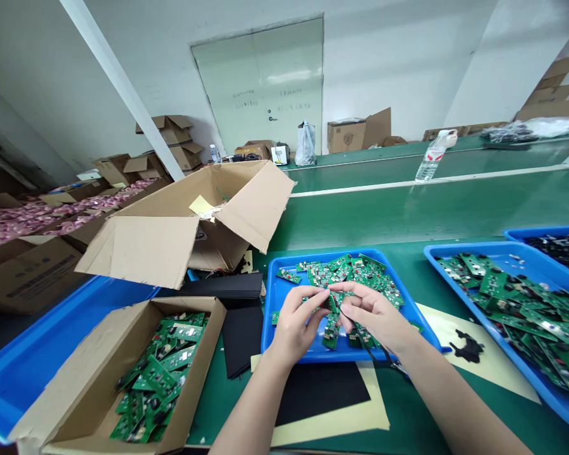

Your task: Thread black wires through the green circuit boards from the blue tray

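My left hand [299, 319] and my right hand [372, 313] meet over a blue tray [271, 278] heaped with small green circuit boards [360, 273]. Between the fingertips of both hands is one circuit board [333, 302], partly covered by the fingers. The fingers of each hand are closed in a pinch. Below my right wrist, a thin dark tool with a shiny end [398, 366] shows in part; I cannot tell whether the hand touches it.
Left stands an open carton [196, 370] of circuit boards, with black sheets [241, 341] beside it. A larger open box [251, 221] is behind. Another blue tray [431, 253] of boards lies right, near black scraps [467, 346] on yellow paper. A bottle [430, 161] stands farther back.
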A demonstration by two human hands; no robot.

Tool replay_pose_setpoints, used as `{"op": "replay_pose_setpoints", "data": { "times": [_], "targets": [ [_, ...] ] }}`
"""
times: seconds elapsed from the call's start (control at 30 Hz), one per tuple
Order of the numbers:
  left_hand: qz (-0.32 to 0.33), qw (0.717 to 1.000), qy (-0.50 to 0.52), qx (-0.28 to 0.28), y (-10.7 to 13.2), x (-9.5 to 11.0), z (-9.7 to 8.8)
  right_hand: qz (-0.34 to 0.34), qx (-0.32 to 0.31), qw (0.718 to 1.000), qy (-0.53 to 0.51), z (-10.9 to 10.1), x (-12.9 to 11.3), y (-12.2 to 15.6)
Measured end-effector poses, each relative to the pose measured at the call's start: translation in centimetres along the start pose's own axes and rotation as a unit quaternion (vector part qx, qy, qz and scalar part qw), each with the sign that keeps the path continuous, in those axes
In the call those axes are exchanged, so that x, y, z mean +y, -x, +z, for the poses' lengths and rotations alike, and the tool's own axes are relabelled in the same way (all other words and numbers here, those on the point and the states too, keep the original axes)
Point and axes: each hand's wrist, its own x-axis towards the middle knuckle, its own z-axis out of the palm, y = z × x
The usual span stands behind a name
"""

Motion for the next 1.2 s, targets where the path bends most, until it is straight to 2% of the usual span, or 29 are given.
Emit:
{"op": "replay_pose_setpoints", "data": {
  "times": [0.23, 0.5, 0.7, 1.2],
  "targets": [
    [-0.011, 0.999, 0.028, -0.020, 0.27, -0.07, 0.21, 0.023, -0.001, 1.000, -0.019, 0.48, -0.27, 0.07],
    [-0.011, 0.999, 0.045, -0.028, 0.15, 0.05, 0.12, 0.020, -0.014, 0.999, -0.030, 0.40, -0.36, -0.04],
    [-0.027, 0.998, 0.049, -0.036, 0.34, 0.16, 0.39, 0.005, 0.006, 1.000, -0.017, 0.60, -0.19, -0.17],
    [-0.136, 0.983, 0.117, -0.038, 0.21, 0.38, 0.30, -0.019, 0.000, 1.000, 0.019, 0.62, 0.58, -0.23]
  ]
}}
